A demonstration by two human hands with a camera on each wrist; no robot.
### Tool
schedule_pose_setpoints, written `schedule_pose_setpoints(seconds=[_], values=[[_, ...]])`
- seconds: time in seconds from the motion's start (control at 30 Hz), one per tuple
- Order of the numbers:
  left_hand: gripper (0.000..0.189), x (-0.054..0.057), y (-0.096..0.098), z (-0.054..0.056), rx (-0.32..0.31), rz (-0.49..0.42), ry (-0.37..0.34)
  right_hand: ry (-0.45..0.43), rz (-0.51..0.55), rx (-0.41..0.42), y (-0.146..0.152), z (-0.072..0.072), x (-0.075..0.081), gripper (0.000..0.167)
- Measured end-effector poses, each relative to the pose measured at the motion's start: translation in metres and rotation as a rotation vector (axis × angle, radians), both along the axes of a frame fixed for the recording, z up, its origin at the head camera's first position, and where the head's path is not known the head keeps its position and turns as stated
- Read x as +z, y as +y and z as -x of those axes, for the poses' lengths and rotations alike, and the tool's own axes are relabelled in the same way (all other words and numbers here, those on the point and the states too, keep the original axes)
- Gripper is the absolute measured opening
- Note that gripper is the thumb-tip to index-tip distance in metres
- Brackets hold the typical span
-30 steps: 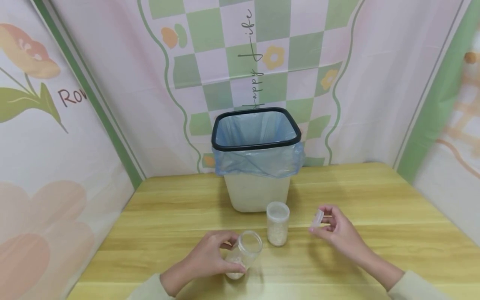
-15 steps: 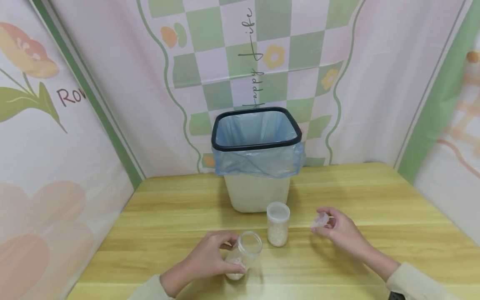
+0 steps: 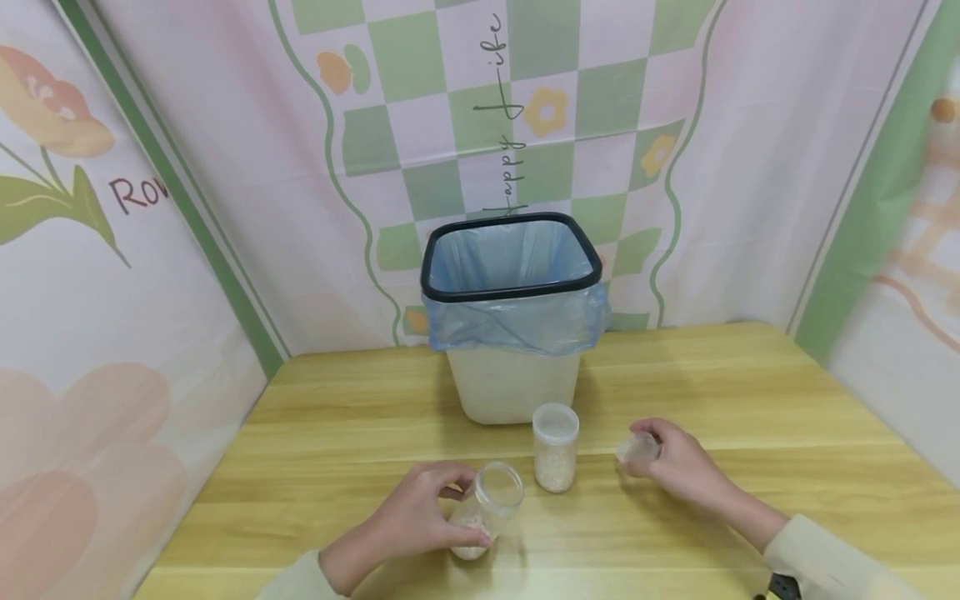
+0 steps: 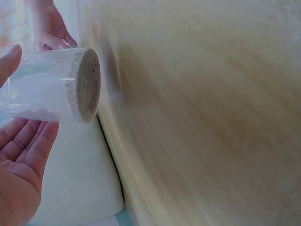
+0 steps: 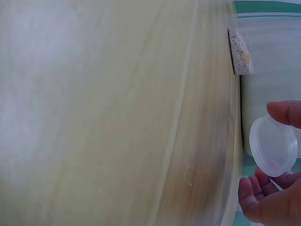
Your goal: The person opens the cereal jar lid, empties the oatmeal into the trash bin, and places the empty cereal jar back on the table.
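Observation:
My left hand (image 3: 420,512) grips a clear plastic jar (image 3: 504,504), lidless and tilted with its mouth up and to the right. Pale flakes or grains lie at the bottom of this jar, also seen from below in the left wrist view. Over the table at the right, my right hand (image 3: 686,471) pinches a round translucent lid (image 5: 275,146) by its edge, thumb on one side and fingers on the other. Between the hands stands a second clear jar (image 3: 555,467), upright, partly filled with similar pale grains; its top looks covered by a whitish lid.
Behind the jars stands a white bin (image 3: 517,387) with a black rim (image 3: 513,293) and a blue liner bag (image 3: 517,321). All of it is on a wood-grain table (image 3: 337,417). A printed curtain (image 3: 420,50) hangs around the back and sides.
The lid has turned in my right hand, from edge-on to showing more of its face. That hand has shifted slightly downward in view. My left hand and its jar have stayed put.

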State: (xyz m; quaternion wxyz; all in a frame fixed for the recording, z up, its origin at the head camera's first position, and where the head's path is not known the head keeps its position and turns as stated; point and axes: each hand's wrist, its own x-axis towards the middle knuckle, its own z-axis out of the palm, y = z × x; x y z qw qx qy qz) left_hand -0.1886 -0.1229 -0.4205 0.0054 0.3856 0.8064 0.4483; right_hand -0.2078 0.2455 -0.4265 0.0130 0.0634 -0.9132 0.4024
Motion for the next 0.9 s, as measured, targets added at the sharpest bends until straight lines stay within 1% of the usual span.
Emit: schedule_pose_setpoints(seconds=[0.17,0.37,0.5,0.57,0.8,0.9], values=[[0.052,0.0,0.0,0.0,0.006,0.004,-0.003,0.019,-0.018,0.003,0.0,0.002,-0.003,0.068],[0.051,0.001,0.0,-0.001,0.011,0.006,-0.002,0.0,-0.026,0.019,0.002,0.003,-0.007,0.072],[0.051,0.001,0.0,-0.001,0.014,0.005,0.001,-0.018,-0.039,0.029,0.003,0.004,-0.01,0.072],[0.051,0.001,0.0,-0.001,0.013,0.005,-0.005,-0.016,-0.054,0.03,0.003,0.005,-0.011,0.072],[0.052,0.003,-0.001,-0.002,0.013,0.013,-0.022,0.045,-0.153,0.037,0.003,0.005,-0.016,0.069],[0.053,0.004,-0.002,-0.002,0.017,0.019,-0.022,0.05,-0.184,0.04,0.004,0.005,-0.017,0.07]])
